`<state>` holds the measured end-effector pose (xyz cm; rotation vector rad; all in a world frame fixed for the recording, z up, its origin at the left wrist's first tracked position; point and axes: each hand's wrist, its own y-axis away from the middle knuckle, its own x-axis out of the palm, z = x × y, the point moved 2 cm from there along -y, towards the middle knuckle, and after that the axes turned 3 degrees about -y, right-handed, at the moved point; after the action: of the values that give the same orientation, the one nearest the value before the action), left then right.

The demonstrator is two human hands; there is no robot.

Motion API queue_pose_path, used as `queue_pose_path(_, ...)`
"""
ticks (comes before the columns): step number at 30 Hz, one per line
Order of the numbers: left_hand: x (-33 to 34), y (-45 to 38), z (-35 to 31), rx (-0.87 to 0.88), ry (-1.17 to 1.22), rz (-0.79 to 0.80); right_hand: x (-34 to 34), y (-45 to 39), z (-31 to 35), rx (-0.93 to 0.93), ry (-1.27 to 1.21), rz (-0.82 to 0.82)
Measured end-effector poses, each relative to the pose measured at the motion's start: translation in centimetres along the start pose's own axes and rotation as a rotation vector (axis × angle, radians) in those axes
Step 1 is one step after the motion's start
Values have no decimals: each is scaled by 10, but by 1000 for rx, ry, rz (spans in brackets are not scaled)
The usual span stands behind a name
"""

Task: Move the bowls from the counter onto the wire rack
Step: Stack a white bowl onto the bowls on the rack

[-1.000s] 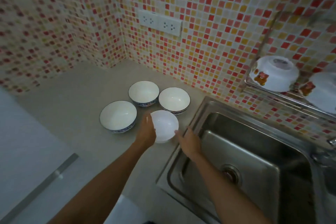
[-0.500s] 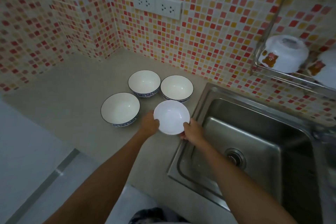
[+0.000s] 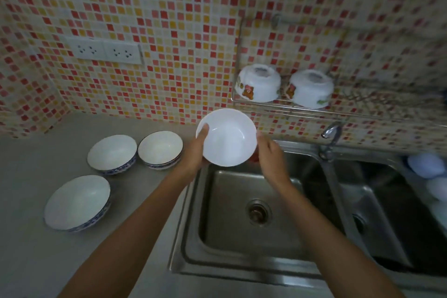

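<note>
I hold the white bowl mouth-up over the sink's back edge, left hand gripping its rim, right hand loosely alongside, the wire rack lying up and to the right.

Glossy white bowl, smooth glaze. Worktop matt grey, stone-like. Sink brushed steel, dull sheen. Wire rack shiny metal. Wall glossy mosaic tile w/ pale grout. Tap chrome.
</note>
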<state>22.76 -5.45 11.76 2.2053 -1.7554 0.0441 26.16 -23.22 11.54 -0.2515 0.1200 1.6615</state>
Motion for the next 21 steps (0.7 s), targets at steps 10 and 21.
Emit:
queue_pose_path(10,111,-23,-64,149,67,152,-144,-58,30,-341,518,-299)
queue_pose_path(21,185,-69,-111,416,-315,28,-183,-112,-5,-160,1076,-216)
